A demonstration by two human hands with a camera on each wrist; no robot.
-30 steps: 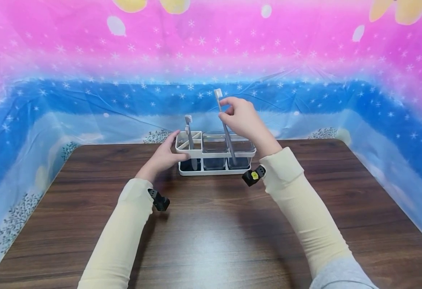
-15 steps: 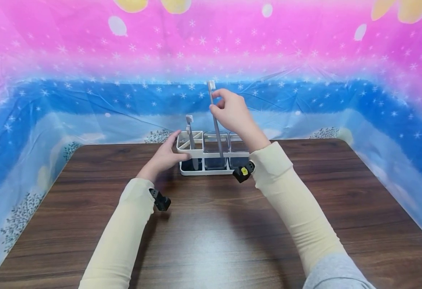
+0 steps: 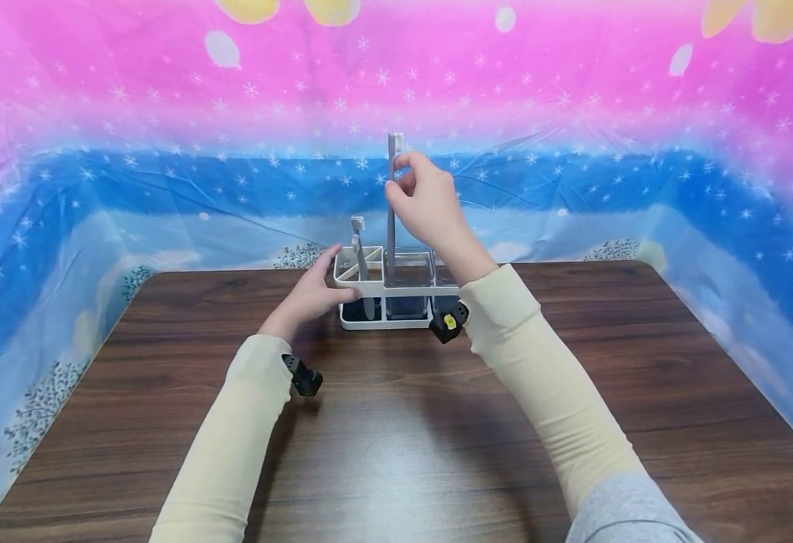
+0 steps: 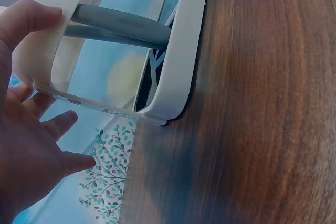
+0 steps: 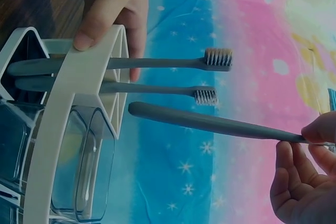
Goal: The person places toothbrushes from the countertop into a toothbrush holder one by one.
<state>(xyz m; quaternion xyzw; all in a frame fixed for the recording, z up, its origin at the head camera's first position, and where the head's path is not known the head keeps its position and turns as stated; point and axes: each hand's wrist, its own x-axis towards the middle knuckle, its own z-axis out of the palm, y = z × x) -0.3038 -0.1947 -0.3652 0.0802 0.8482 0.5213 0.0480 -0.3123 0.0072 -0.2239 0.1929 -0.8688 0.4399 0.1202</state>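
Observation:
My right hand (image 3: 430,200) pinches a grey toothbrush (image 3: 391,234) near its bristled head, which points up. In the right wrist view, the rounded handle end of this toothbrush (image 5: 205,121) is just above the white toothbrush holder (image 5: 63,95), apart from it. Two more grey toothbrushes stand in the holder's divided left section, a taller one (image 5: 157,63) and another one (image 5: 157,88) beside it. My left hand (image 3: 308,294) grips the left end of the holder, its thumb (image 4: 39,17) on the front of the upper rim and some fingers behind it.
Clear cups (image 3: 408,268) sit in the holder's middle and right sections, the right one partly behind my right wrist. The holder stands near the back of the dark wooden table (image 3: 383,422). A patterned cloth (image 3: 573,158) hangs behind and along the sides.
My right hand has carried the toothbrush left and upward, from over the right section to near the divided left one, and the toothbrush has turned upright. The left hand stays on the holder.

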